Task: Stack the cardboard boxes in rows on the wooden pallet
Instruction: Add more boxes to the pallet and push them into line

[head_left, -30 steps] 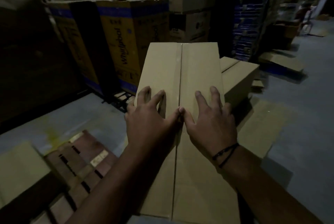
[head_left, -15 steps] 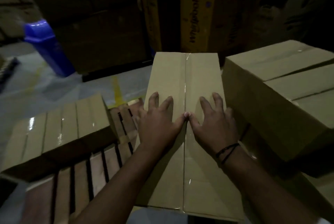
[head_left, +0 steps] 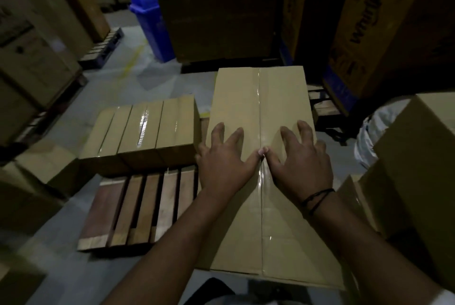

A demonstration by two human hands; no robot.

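A long tan cardboard box (head_left: 261, 97) with a taped centre seam stretches away from me, above the right side of the wooden pallet (head_left: 138, 208). My left hand (head_left: 224, 159) and my right hand (head_left: 300, 159) lie palm-down on its top with fingers spread and thumbs touching at the seam. A row of taped boxes (head_left: 145, 129) sits on the pallet's far left part, just left of the box under my hands. The pallet's near slats are bare.
More tan boxes (head_left: 418, 156) are piled close on my right, with a white bag (head_left: 374, 132) behind them. A blue bin (head_left: 150, 21) stands on the floor ahead. Tall cartons, one marked Whirlpool (head_left: 374, 21), wall the back and left.
I have turned left with the box under both hands. The pallet and its row of boxes have come into fuller view, and the blue bin has shifted toward the middle.
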